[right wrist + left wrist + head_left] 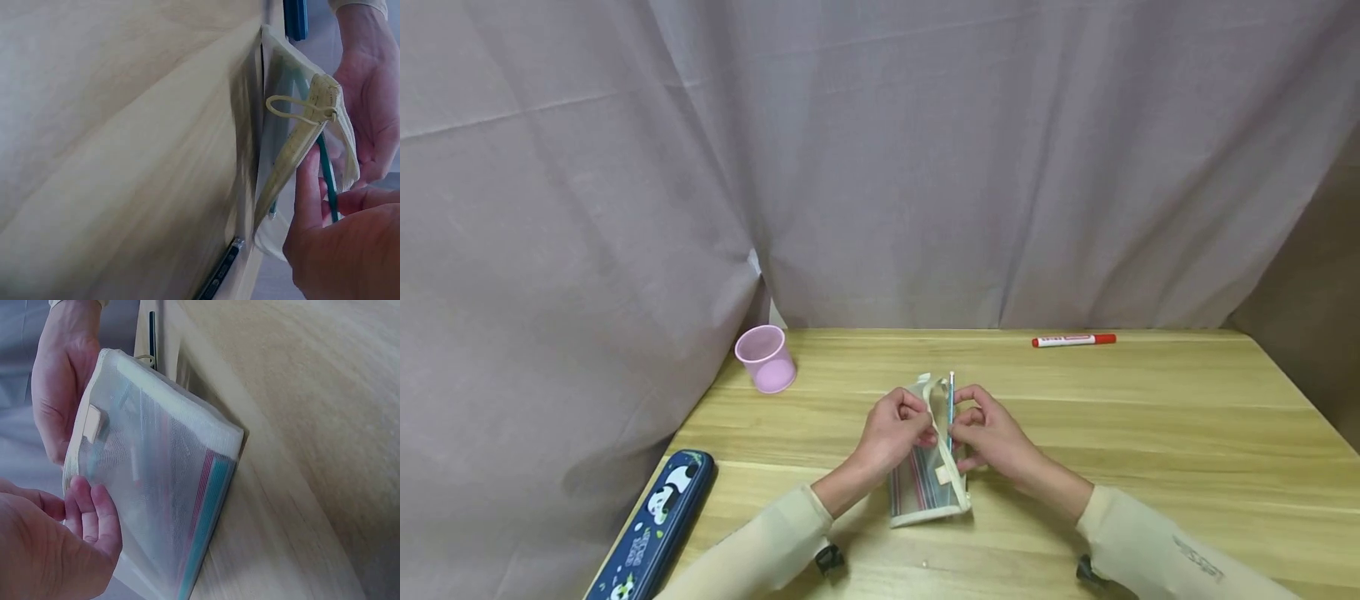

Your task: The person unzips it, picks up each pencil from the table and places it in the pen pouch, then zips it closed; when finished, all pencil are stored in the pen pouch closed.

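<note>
A see-through mesh pencil pouch (912,497) with cream edging and coloured stripes stands on the table, its top parted. My left hand (889,432) pinches the left side of its opening; in the left wrist view, curled fingertips (94,509) lie against the mesh. At the opening's right side, my right hand (996,437) holds a slim teal-blue pencil (951,404) between thumb and fingers. In the right wrist view the pencil (326,175) runs through the opening; its lower end shows only dimly through the mesh. A cream loop (290,106) hangs at the pouch's end.
A navy panda pencil case (658,521) lies at the left edge. Behind it lies a tipped-looking pink cup (766,360). Near the back edge is a red-and-white marker (1073,340). A dark pen-like stick (220,272) lies beside the pouch. Grey curtains (880,167) hang behind the table.
</note>
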Action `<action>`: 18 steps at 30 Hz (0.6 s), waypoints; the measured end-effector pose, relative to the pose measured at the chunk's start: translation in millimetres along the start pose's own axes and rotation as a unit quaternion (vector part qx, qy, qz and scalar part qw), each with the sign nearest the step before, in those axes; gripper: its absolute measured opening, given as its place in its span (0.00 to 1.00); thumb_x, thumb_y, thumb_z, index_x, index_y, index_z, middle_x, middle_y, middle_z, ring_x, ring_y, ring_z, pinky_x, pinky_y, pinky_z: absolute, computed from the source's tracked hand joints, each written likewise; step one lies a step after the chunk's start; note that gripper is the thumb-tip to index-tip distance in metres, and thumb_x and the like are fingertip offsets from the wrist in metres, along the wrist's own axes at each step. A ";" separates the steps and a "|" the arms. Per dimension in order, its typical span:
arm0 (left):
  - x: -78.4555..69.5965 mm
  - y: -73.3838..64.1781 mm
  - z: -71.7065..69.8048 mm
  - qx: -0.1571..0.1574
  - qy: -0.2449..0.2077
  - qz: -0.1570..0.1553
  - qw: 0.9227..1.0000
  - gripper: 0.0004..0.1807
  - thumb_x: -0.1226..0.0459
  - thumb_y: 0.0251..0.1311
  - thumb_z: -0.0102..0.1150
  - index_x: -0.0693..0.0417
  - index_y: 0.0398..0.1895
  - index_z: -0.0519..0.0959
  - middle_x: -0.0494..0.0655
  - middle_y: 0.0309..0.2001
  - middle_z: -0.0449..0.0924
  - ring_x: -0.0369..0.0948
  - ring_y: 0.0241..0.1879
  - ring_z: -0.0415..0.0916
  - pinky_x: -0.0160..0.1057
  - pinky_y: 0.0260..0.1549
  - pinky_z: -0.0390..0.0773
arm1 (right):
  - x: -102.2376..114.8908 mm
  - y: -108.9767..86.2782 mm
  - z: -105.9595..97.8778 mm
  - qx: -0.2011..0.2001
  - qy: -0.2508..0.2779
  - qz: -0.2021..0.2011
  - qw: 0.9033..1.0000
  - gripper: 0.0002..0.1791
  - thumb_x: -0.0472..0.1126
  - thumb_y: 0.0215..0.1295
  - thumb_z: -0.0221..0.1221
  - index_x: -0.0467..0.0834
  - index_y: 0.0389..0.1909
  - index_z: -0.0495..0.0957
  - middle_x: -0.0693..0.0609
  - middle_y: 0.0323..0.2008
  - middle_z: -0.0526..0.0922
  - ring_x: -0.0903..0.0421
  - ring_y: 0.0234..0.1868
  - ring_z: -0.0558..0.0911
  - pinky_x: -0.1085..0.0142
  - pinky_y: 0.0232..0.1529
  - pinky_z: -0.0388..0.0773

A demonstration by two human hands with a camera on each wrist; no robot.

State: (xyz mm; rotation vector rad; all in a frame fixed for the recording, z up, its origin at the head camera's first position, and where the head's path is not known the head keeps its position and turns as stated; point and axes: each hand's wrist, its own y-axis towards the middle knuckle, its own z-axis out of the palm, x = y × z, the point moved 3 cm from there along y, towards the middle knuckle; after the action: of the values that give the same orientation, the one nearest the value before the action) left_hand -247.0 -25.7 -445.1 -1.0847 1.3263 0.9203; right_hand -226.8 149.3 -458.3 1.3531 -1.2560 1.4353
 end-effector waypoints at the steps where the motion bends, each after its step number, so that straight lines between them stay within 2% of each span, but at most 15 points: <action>1: -0.2 0.0 0.3 0.000 -0.001 0.001 1.000 0.07 0.74 0.64 0.59 0.65 0.44 0.75 0.48 0.29 0.81 0.39 0.26 0.84 0.41 0.37 0.94 | 0.5 0.4 1.2 0.000 0.000 0.004 1.000 0.28 0.30 0.69 0.58 0.37 0.67 0.62 0.46 0.37 0.80 0.52 0.37 0.83 0.56 0.32 0.93; 7: 0.4 0.0 1.8 0.004 -0.006 0.005 1.000 0.08 0.74 0.65 0.59 0.66 0.45 0.75 0.50 0.31 0.82 0.39 0.27 0.84 0.40 0.37 0.94 | 1.4 2.1 7.1 -0.009 -0.013 0.018 1.000 0.26 0.31 0.69 0.57 0.36 0.66 0.63 0.47 0.37 0.81 0.54 0.37 0.82 0.59 0.29 0.92; 11: 1.5 0.2 2.0 0.007 0.002 0.006 1.000 0.07 0.74 0.65 0.58 0.66 0.45 0.75 0.50 0.31 0.82 0.39 0.27 0.84 0.40 0.36 0.94 | 0.4 3.7 8.4 -0.014 -0.021 0.028 0.999 0.25 0.30 0.68 0.57 0.35 0.64 0.64 0.46 0.37 0.83 0.54 0.36 0.83 0.57 0.30 0.92; 18: 3.8 1.3 1.1 0.010 0.009 0.004 1.000 0.07 0.74 0.65 0.58 0.64 0.45 0.74 0.48 0.32 0.80 0.39 0.27 0.84 0.40 0.38 0.94 | 0.2 7.1 7.2 0.003 -0.023 0.037 0.999 0.23 0.28 0.68 0.56 0.34 0.62 0.64 0.44 0.37 0.85 0.53 0.35 0.87 0.55 0.32 0.94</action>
State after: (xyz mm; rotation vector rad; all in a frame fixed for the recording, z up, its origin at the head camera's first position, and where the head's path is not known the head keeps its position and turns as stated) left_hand -247.8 -24.7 -449.1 -1.0743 1.3530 0.9031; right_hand -232.2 140.7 -459.5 1.3629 -1.3451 1.4661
